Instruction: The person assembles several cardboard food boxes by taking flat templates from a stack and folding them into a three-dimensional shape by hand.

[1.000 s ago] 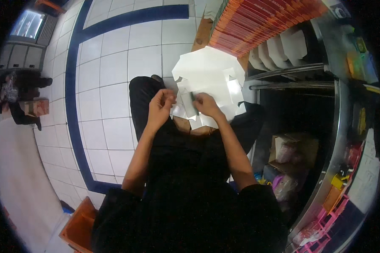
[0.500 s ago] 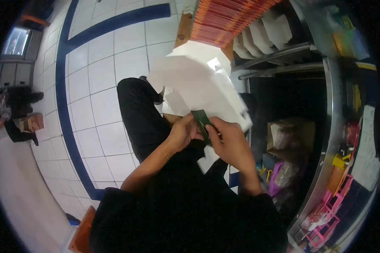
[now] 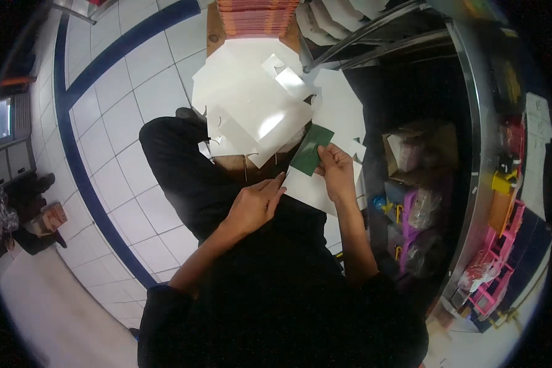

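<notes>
My right hand [image 3: 337,168] pinches a dark green rectangular card [image 3: 311,150] by its right edge, thumb on top. My left hand [image 3: 256,201] is beside the card's lower left side, its fingers closed around something small or thin that I cannot make out. Beyond both hands lies a white die-cut cardboard sheet [image 3: 245,92] with curved notches and folded tabs. A second white cardboard sheet [image 3: 340,101] lies to its right, partly under the green card and my right hand.
A stack of red-orange folded pieces [image 3: 257,17] stands on a wooden board [image 3: 214,30] at the far end. At right is a metal-framed shelf [image 3: 472,80] with an open cardboard box [image 3: 435,147] and a purple holder [image 3: 418,211]. White floor tiles [image 3: 116,101] with a blue stripe lie to the left.
My hands have drawn apart; the green card is now in my right hand alone, turned flat to view. The white sheet, blurred before, lies still. The view has shifted.
</notes>
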A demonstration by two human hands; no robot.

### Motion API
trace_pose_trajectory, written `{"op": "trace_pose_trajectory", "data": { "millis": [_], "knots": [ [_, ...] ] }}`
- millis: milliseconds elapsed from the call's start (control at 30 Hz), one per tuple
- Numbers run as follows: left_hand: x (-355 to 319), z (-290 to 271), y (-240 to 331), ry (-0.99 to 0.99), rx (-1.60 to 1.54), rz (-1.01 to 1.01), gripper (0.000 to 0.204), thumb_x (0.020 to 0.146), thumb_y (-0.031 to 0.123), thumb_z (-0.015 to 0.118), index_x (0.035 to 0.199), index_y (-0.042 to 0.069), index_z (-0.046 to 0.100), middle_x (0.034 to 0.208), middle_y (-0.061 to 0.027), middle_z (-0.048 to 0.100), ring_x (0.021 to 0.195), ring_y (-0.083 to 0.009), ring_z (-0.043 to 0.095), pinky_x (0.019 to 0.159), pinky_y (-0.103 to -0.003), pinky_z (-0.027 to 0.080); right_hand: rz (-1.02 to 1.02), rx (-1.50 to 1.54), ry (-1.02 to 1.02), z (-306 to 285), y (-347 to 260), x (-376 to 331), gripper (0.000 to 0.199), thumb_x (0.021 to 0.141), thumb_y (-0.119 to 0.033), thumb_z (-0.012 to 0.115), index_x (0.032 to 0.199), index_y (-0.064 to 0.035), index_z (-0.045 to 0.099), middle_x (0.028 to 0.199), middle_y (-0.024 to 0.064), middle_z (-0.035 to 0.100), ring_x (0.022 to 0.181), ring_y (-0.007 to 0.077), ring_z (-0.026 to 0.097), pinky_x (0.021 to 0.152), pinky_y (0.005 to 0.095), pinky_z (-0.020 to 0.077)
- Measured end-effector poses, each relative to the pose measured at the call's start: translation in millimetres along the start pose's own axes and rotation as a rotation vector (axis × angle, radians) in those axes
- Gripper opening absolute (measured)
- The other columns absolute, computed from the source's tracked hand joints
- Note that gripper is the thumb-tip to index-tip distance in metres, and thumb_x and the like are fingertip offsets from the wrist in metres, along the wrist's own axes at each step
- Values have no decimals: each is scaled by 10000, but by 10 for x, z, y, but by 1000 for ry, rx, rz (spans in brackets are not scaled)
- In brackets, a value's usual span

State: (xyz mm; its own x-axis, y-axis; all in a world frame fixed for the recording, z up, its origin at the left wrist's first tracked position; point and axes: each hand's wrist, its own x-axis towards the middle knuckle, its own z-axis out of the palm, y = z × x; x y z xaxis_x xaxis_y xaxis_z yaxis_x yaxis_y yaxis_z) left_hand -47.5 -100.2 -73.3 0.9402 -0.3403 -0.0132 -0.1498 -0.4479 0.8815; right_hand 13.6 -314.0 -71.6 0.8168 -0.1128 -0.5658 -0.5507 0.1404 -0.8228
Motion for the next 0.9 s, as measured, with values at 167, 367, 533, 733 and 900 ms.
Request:
{"op": "trace_pose_trajectory", "data": {
  "millis": [167, 367, 533, 733, 900],
  "knots": [
    [184, 36, 68, -81, 321, 173, 169, 913, 62, 624, 1059, -17, 659, 878, -170, 684, 780, -331, 715, 686, -413, 589, -8, -80, 17, 66, 131, -79, 203, 1060, -223, 591, 1066, -71, 726, 853, -32, 689, 718, 52, 627, 686, 229, 546],
    [405, 249, 82, -59, 331, 173, 23, 848, 34, 612, 861, 22, 597, 816, -140, 644, 733, -319, 689, 634, -418, 570, -176, -282, 12, 31, 701, -87, 233, 1040, -171, 608, 1132, 19, 707, 760, 10, 646, 678, 60, 543, 610, 262, 496],
    [507, 172, 48, -117, 254, 159, 79, 926, 63, 609, 886, -2, 629, 798, -145, 622, 748, -350, 678, 633, -431, 559, -87, -253, -68, 10, 436, -252, 223, 1048, -130, 610, 1214, 3, 678, 910, -17, 647, 793, 52, 599, 714, 238, 571],
    [1064, -55, -107, 83, -333, -398, 328, 1060, 200, 556, 909, -82, 628, 719, -120, 694, 609, -182, 698, 556, -308, 520, -140, -389, -159, 36, 245, -497, 276, 1004, -71, 611, 1262, 4, 670, 913, 32, 706, 762, 58, 601, 688, 246, 524],
    [1258, -52, -20, 61, -6, -198, 254, 985, 125, 627, 779, -22, 602, 553, -181, 552, 479, -292, 609, 497, -400, 447, -235, -447, -112, 154, 219, -540, 209, 949, -23, 619, 1146, 30, 667, 834, 110, 686, 727, 118, 607, 659, 299, 503]
  ]
}}
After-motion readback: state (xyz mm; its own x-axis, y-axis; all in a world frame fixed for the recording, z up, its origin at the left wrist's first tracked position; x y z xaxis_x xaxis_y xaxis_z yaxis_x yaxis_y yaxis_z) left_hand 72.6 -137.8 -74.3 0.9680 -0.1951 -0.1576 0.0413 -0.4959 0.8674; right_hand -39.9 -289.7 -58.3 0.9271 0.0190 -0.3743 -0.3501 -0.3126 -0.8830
